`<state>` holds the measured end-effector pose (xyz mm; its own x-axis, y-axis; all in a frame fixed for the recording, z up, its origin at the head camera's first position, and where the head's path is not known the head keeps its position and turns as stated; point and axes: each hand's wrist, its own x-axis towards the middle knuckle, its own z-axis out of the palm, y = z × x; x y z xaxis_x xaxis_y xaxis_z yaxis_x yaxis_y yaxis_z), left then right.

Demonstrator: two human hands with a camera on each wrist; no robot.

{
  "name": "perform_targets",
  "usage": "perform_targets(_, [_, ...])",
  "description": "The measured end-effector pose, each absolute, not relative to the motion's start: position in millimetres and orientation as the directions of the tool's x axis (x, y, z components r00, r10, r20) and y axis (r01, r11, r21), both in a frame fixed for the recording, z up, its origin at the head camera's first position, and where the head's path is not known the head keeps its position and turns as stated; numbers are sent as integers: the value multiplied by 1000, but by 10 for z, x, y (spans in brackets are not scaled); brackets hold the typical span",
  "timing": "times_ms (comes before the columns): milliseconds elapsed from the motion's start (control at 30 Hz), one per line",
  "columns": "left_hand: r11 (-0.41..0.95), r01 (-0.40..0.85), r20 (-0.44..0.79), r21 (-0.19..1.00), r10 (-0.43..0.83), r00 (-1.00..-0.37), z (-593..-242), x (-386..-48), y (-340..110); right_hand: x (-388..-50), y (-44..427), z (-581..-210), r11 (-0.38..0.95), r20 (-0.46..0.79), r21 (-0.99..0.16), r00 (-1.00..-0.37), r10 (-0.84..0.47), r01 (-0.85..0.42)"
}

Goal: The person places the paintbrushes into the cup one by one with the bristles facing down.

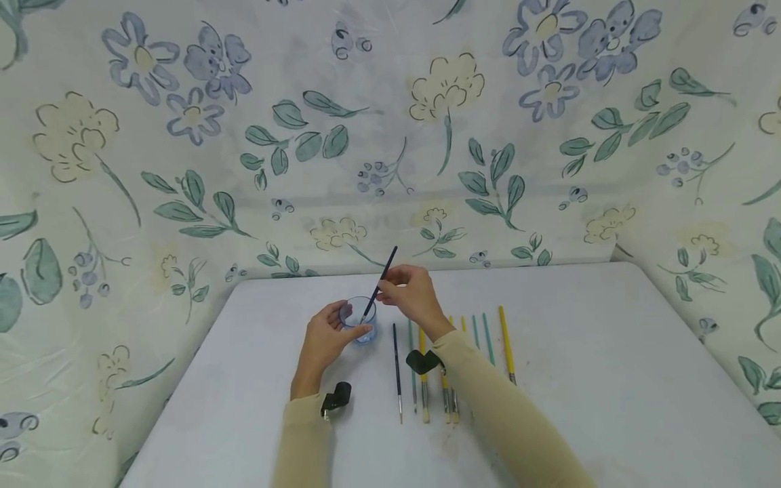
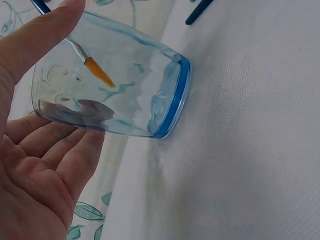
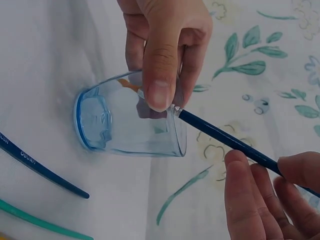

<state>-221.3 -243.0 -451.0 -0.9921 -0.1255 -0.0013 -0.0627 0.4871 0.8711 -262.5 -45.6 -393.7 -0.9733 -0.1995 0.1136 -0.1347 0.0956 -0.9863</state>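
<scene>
A clear blue-tinted glass (image 1: 365, 333) stands on the table, its thicker blue base (image 2: 176, 100) down. My left hand (image 1: 325, 339) grips it near the rim, thumb on one side and fingers on the other. Above and right of the glass, my right hand (image 1: 411, 295) pinches the dark blue handle of a paintbrush (image 3: 225, 137) between thumb and fingers. The brush slants down into the glass; its orange-brown bristles (image 2: 99, 72) are inside, above the base. In the right wrist view the left thumb (image 3: 161, 75) covers part of the rim and ferrule.
Right of the glass, several brushes lie roughly parallel: a dark blue one (image 1: 398, 373), teal ones and yellow ones, with a thick yellow brush (image 1: 506, 339) furthest right. The right forearm passes over some of them. A floral sheet (image 1: 390, 169) hangs behind the white table (image 1: 244, 407).
</scene>
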Motion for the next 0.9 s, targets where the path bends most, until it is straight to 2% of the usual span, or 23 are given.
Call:
perform_targets(367, [478,-51,7,877,-118,-993,-4527,-2233,-2443,-2601,-474,-3947,117,111,-984,-973,-202,-136])
perform_targets(900, [482,-54,5,875,-119,-993,-4490,-2212,-2430,-2594,-351,-3909,40,145,-987,-973,-181,-154])
